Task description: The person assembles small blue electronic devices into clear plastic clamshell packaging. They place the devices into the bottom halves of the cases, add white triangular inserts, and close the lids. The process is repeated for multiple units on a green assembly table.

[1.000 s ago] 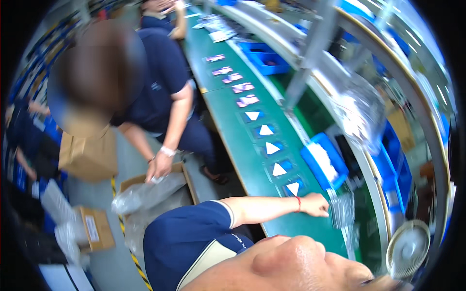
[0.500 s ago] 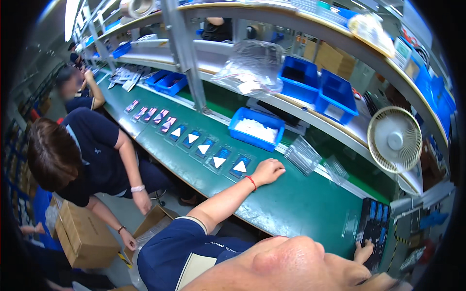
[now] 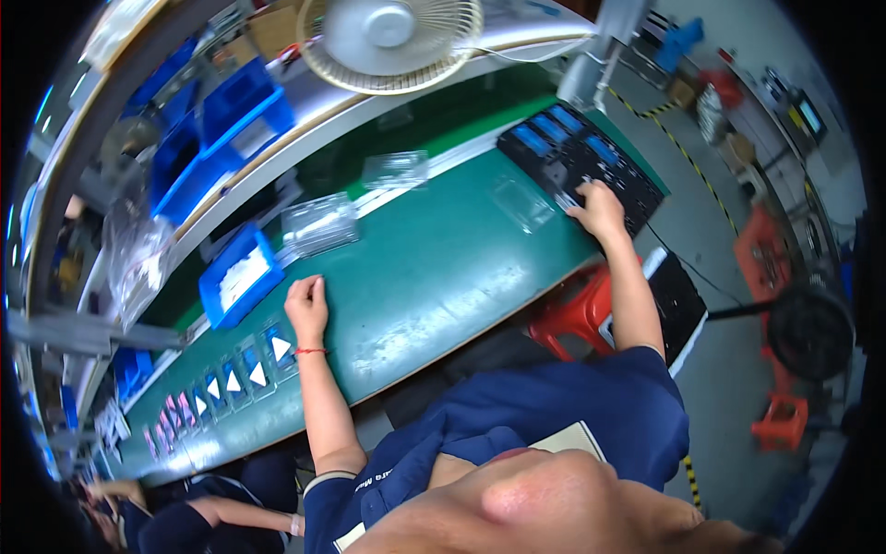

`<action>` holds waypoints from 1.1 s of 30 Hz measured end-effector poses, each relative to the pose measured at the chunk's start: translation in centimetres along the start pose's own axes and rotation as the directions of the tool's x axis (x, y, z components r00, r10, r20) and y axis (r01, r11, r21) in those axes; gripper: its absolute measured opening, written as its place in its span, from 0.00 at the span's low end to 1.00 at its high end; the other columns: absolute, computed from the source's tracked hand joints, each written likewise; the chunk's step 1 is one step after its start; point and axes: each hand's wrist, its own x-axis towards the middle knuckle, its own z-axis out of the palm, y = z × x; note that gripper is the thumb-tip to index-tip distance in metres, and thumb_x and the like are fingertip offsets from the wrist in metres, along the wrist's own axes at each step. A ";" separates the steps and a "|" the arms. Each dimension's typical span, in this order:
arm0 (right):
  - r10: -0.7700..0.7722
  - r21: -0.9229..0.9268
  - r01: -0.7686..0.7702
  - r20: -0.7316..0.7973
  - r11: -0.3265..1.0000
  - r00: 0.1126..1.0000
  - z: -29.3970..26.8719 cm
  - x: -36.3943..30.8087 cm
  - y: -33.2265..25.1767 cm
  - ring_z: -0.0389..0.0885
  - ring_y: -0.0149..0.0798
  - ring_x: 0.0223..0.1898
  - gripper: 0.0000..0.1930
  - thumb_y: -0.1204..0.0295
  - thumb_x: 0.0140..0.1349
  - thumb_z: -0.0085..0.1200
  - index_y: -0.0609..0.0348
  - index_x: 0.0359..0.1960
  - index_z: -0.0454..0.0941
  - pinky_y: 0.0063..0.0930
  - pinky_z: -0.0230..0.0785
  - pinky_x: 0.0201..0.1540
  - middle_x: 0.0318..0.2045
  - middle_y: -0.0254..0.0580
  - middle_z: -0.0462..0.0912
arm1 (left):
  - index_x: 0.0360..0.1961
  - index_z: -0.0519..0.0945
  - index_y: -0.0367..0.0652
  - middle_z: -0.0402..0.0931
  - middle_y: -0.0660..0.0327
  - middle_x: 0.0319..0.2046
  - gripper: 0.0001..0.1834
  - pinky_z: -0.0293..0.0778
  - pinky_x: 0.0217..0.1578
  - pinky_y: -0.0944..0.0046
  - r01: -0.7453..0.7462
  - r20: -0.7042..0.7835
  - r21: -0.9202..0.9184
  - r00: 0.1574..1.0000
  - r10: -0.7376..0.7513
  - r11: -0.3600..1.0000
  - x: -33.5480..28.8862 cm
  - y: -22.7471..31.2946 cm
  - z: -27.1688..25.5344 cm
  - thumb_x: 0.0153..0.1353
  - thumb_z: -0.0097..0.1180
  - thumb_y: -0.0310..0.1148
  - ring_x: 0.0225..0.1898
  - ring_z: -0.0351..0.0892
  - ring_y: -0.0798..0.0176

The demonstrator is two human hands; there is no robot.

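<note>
A long green conveyor belt (image 3: 434, 277) carries a blue bin (image 3: 238, 275) at far left, clear plastic trays (image 3: 318, 224) beside it, and a black tray (image 3: 581, 162) at right.

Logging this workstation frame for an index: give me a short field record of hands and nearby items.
left hand: resting on the green belt, holding nothing
right hand: reaching onto the black tray of blue-faced parts
near left hand: blue bin, row of white-triangle pieces
between hands: clear plastic trays
above: white fan
</note>
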 end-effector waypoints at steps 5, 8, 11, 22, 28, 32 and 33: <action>-0.053 -0.061 0.045 -0.152 0.997 0.987 -0.8 -0.3 -1.3 0.78 0.50 0.44 0.21 0.60 0.47 0.67 0.60 0.40 0.82 0.41 0.71 0.48 0.40 0.49 0.79 | 0.29 0.83 0.39 0.76 0.57 0.23 0.04 0.71 0.29 0.63 -0.038 -0.012 -0.004 0.999 0.037 0.999 0.0 1.1 -0.3 0.56 0.59 0.27 0.26 0.75 0.59; -0.163 0.019 0.171 -0.217 0.985 0.962 -0.3 0.8 -5.1 0.77 0.51 0.46 0.19 0.61 0.50 0.64 0.60 0.41 0.81 0.41 0.70 0.49 0.39 0.50 0.80 | 0.29 0.82 0.38 0.75 0.57 0.22 0.04 0.70 0.27 0.64 -0.048 -0.009 0.011 0.999 0.048 0.999 0.0 0.5 -0.1 0.56 0.59 0.28 0.24 0.74 0.61; -0.419 0.124 0.433 -0.129 0.893 0.899 3.3 2.7 -8.3 0.76 0.53 0.47 0.21 0.60 0.50 0.64 0.63 0.41 0.81 0.42 0.68 0.51 0.40 0.51 0.79 | 0.28 0.82 0.41 0.74 0.57 0.21 0.03 0.70 0.29 0.60 0.002 -0.004 0.005 1.000 -0.002 1.000 0.0 1.0 -0.2 0.54 0.60 0.28 0.25 0.74 0.57; -0.568 0.241 0.523 0.192 0.818 0.800 12.1 12.7 -23.3 0.70 0.55 0.56 0.43 0.59 0.37 0.68 0.59 0.61 0.68 0.40 0.65 0.58 0.53 0.58 0.73 | 0.27 0.82 0.40 0.75 0.57 0.21 0.04 0.70 0.31 0.59 -0.005 -0.052 -0.020 0.999 0.004 1.000 -0.2 0.9 -0.7 0.54 0.59 0.29 0.27 0.75 0.55; -0.526 0.198 0.495 0.157 0.846 0.836 11.0 11.8 -24.0 0.75 0.55 0.49 0.36 0.63 0.30 0.70 0.61 0.47 0.73 0.42 0.69 0.53 0.45 0.57 0.76 | 0.25 0.82 0.41 0.78 0.55 0.24 0.05 0.72 0.33 0.56 -0.041 -0.111 0.022 0.993 0.043 0.999 -0.3 -0.1 0.1 0.54 0.60 0.31 0.30 0.77 0.51; -0.501 0.263 0.508 -0.097 0.820 0.860 10.3 10.2 -23.0 0.73 0.57 0.49 0.37 0.64 0.34 0.70 0.62 0.50 0.70 0.43 0.68 0.53 0.46 0.58 0.74 | 0.25 0.81 0.41 0.78 0.55 0.26 0.06 0.73 0.37 0.54 -0.060 -0.121 0.007 0.991 0.060 0.998 0.0 0.3 0.0 0.54 0.58 0.32 0.32 0.77 0.49; -0.497 0.229 0.528 -0.181 0.818 0.849 9.8 9.3 -23.0 0.72 0.58 0.49 0.38 0.64 0.34 0.69 0.63 0.51 0.69 0.44 0.67 0.54 0.47 0.59 0.73 | 0.25 0.81 0.41 0.78 0.55 0.26 0.06 0.73 0.37 0.54 -0.062 -0.133 -0.010 0.989 0.060 0.998 -0.3 0.4 -0.1 0.54 0.58 0.32 0.32 0.77 0.50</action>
